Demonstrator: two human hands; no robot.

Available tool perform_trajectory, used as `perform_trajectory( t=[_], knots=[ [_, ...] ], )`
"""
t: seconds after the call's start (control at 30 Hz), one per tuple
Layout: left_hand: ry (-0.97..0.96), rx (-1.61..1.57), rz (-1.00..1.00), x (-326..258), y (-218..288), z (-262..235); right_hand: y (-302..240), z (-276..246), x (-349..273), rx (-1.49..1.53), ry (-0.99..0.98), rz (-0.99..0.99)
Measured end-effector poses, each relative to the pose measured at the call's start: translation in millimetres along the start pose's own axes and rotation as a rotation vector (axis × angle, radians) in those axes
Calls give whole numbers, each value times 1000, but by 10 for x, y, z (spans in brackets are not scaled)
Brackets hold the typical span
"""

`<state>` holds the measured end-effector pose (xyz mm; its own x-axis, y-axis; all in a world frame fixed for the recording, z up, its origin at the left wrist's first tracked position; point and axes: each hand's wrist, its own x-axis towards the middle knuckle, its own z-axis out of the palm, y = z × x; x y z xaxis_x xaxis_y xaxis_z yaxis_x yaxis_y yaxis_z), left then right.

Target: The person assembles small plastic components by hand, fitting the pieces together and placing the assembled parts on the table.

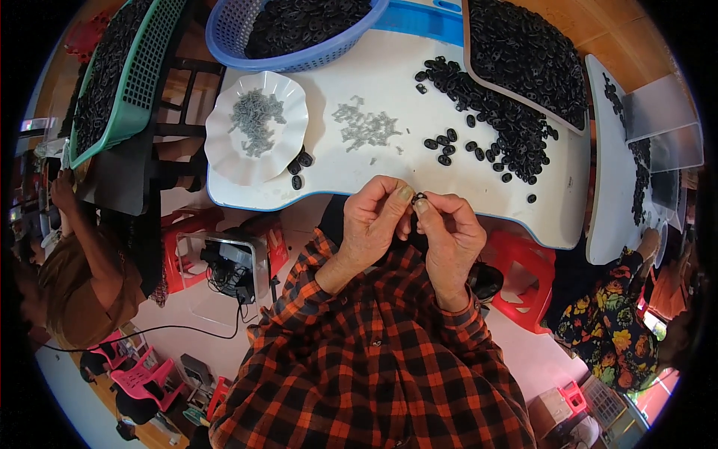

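Your left hand (376,221) and right hand (451,236) pinch one small black ring (419,197) between fingertips, held at the white table (389,176) edge; its shape is mostly hidden. Loose black rings (508,131) lie right, partly cut off.

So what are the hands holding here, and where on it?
A small black oval piece, pinched between the fingertips of the left hand and right hand. It is too small to tell which part is gripped.
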<state>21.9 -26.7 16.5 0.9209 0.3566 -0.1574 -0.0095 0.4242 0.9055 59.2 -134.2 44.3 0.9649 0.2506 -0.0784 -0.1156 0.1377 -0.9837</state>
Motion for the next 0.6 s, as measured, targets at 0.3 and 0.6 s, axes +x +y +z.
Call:
perform_trajectory(
  t=[0.3, 0.6],
  knots=[
    [-109, -457, -247, 52, -43, -37, 24, -24, -18, 115, 34, 56],
    [-126, -507, -273, 34, -49, 3, 1, -50, -36, 69, 76, 93]
  ],
)
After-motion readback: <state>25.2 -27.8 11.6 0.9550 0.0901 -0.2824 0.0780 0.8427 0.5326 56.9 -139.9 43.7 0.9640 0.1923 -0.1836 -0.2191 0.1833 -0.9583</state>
